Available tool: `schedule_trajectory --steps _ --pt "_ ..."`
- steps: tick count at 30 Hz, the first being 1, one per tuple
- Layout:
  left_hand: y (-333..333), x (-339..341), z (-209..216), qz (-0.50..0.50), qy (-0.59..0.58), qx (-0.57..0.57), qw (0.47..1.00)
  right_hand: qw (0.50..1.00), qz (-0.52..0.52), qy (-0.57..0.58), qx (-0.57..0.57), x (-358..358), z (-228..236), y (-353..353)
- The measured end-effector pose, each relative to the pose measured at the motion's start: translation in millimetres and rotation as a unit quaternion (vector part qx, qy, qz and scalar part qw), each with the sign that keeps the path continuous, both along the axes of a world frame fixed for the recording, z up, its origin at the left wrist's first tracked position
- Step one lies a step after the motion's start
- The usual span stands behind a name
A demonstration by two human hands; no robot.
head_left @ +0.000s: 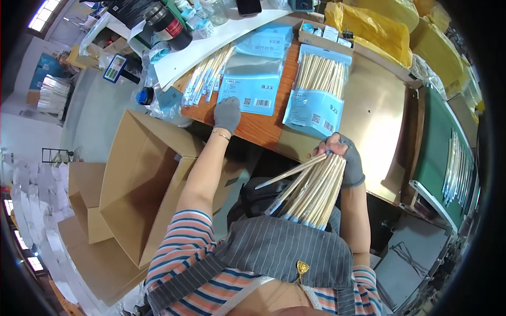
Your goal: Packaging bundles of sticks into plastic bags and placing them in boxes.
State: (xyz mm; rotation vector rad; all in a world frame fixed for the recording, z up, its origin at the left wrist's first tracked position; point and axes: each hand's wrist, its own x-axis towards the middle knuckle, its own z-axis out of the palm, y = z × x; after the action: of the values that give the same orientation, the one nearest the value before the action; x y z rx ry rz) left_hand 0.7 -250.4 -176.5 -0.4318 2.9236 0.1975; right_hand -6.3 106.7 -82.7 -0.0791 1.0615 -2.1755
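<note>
My right hand (348, 158), in a grey fingerless glove, is closed round one end of a bundle of wrapped chopsticks (316, 192). Their blue-tipped ends fan down toward my apron, and one pair sticks out to the left. My left hand (227, 116), gloved alike, is curled at the lower left corner of a flat blue-and-clear pouch (250, 87); what its fingers hold, if anything, is hidden. Just beyond that hand lie loose wrapped chopsticks (208, 73). A filled chopstick pouch (316, 95) lies to the right of the flat one.
An open cardboard box (139, 184) stands left of my forearm. Beyond the wooden tabletop (258, 129), a white board (182, 66) carries a dark thermos (167, 26). More chopsticks (457, 168) lie on a green surface at the right. Yellow bags (374, 26) sit at the back right.
</note>
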Motion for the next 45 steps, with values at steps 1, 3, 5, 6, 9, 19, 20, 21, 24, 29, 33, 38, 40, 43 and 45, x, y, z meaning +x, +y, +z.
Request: schedule_trajectory --steps 1,3,5,6,9,19,20,21,24,29,33,38,40,43,45 --pt "1.6 3.3 -10.5 -0.002 0.001 0.003 1.0 1.0 -0.002 0.001 0.003 1.5 -0.9 0.3" --pt "9.6 24.0 -29.3 -0.072 0.308 -0.062 0.947 1.0 -0.016 -0.013 -0.01 3.0 -0.1 2.9" --pt "26.4 43.1 -38.2 -0.069 0.326 -0.076 0.94 1.0 -0.029 -0.006 -0.008 4.7 0.9 9.6" --pt "31.7 51.2 -40.5 -0.064 0.338 -0.093 0.934 0.999 -0.039 -0.005 -0.008 6.0 0.4 11.9" --pt "13.6 55.1 -41.7 -0.092 0.302 -0.047 0.948 1.0 -0.024 -0.001 -0.011 8.1 0.8 10.8" --pt "18.4 13.4 -21.5 -0.001 0.363 0.077 0.929 0.999 -0.041 0.011 -0.003 20.7 0.8 29.2" --pt "11.8 7.6 -23.8 0.001 0.366 0.074 0.928 0.999 -0.037 0.021 -0.01 18.6 1.1 27.5" --pt "4.5 3.1 -29.7 0.009 0.377 0.069 0.924 0.999 -0.038 0.008 -0.01 20.3 4.2 25.4" --pt "-12.5 -15.4 -23.5 0.018 0.344 0.1 0.933 0.999 -0.035 0.024 -0.004 20.2 8.1 27.8" --pt "5.8 -45.6 46.8 -0.007 0.241 0.142 0.96 0.999 -0.024 0.039 0.027 16.6 14.9 26.5" --pt "44.6 -49.3 63.8 -0.045 0.285 0.287 0.914 0.998 0.017 0.05 0.046 11.7 27.6 11.6" --pt "69.7 -36.4 58.6 -0.031 0.203 0.21 0.956 0.998 0.04 0.034 0.03 10.6 23.1 8.5" --pt "72.2 -34.8 54.7 -0.066 0.278 0.143 0.948 0.999 0.04 0.029 0.018 10.5 23.1 7.8" --pt "91.5 -25.8 60.3 -0.086 0.285 0.374 0.878 0.998 0.032 0.038 0.036 9.3 19.5 6.3" --pt "110.2 -5.1 34.0 -0.089 0.319 0.263 0.906 0.998 0.037 0.03 0.032 8.2 20.7 9.8"
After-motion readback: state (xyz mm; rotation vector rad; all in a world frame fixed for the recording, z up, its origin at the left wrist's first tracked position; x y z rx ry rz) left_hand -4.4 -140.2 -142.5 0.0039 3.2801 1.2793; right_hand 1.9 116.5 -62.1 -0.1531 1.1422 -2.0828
